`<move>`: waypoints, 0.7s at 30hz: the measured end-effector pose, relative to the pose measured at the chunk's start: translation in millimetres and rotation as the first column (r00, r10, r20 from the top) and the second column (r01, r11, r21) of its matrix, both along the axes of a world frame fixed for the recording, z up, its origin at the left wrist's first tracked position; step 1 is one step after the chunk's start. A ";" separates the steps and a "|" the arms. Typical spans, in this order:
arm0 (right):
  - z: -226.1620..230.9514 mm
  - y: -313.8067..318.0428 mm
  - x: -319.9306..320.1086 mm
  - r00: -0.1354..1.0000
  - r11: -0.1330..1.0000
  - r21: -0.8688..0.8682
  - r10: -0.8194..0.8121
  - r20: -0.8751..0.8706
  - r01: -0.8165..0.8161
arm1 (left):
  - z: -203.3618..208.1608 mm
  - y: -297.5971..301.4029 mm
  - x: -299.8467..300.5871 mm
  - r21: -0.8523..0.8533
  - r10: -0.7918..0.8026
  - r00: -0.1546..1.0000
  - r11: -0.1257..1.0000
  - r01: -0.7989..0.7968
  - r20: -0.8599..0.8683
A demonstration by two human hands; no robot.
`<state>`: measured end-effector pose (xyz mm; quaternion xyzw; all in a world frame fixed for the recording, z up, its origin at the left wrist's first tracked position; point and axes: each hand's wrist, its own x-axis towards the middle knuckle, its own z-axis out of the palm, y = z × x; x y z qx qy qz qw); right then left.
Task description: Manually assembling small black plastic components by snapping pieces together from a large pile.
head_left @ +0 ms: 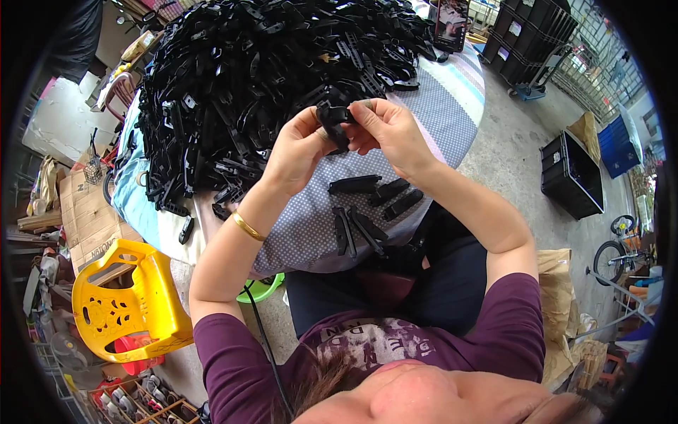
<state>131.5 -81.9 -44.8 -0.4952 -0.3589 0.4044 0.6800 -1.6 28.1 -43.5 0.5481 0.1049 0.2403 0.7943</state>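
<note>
Above the near part of the cloth-covered table (300, 237), both hands hold a small black plastic part with a curved band (332, 121). My left hand (300, 148) pinches its left side between thumb and fingers. On the other side, my right hand (392, 134) grips the upper right end with thumb and forefinger, fingers curled. The part's exact kind is hard to make out. A big heap of similar black plastic pieces (226, 85) covers the far and left side of the table. Several long black pieces (354, 185) lie apart from the heap, just below my hands.
A phone (450, 25) stands at the table's far right. Beside the table at left is a yellow plastic chair (141, 304), with a green basin (263, 288) under the edge. Black crates (526, 35), an open black crate (573, 177) and a blue bin (621, 145) stand at right.
</note>
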 end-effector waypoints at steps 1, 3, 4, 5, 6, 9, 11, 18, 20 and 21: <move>0.8 -0.1 -0.7 0.999 1.000 0.012 -0.021 0.027 0.021 | -1.2 -1.7 0.5 -0.001 0.002 1.000 1.000 -0.002 0.001; -0.6 -1.5 -5.7 0.987 0.996 0.039 -0.080 0.140 0.075 | -4.4 -4.7 1.7 0.283 0.230 0.955 0.944 -0.172 -0.187; -1.4 -1.5 -7.4 0.958 0.989 0.073 -0.142 0.249 0.128 | -3.7 -7.9 2.2 0.281 0.229 0.955 0.944 -0.171 -0.188; -4.9 0.5 -7.2 0.958 0.989 0.070 -0.142 0.249 0.129 | -0.7 -12.0 2.1 0.232 0.201 0.962 0.960 -0.156 -0.185; -10.3 3.8 -6.6 0.886 0.974 0.165 -0.213 0.412 0.157 | 3.6 -16.2 1.4 0.184 0.174 0.968 0.973 -0.141 -0.182; -8.4 7.5 1.8 0.708 0.957 0.246 -0.282 0.647 0.156 | 2.7 -12.0 -0.8 0.044 0.107 0.987 0.994 -0.103 -0.117; -2.0 6.8 5.1 0.626 0.962 0.232 -0.270 0.732 0.143 | 0.4 -6.3 -3.3 0.070 0.069 0.990 0.996 -0.060 -0.126; 4.1 1.1 10.1 0.665 0.970 0.219 -0.233 0.709 0.106 | 5.0 -8.2 -0.8 0.299 0.222 0.959 0.940 -0.163 -0.176; 5.1 -0.1 9.5 0.636 0.971 0.213 -0.230 0.737 0.105 | 3.7 -9.5 -1.4 0.336 0.191 0.963 0.934 -0.120 -0.189; 4.4 -0.1 9.7 0.533 0.959 0.269 -0.273 0.801 0.086 | 5.0 -10.1 -2.0 0.337 0.192 0.963 0.934 -0.120 -0.189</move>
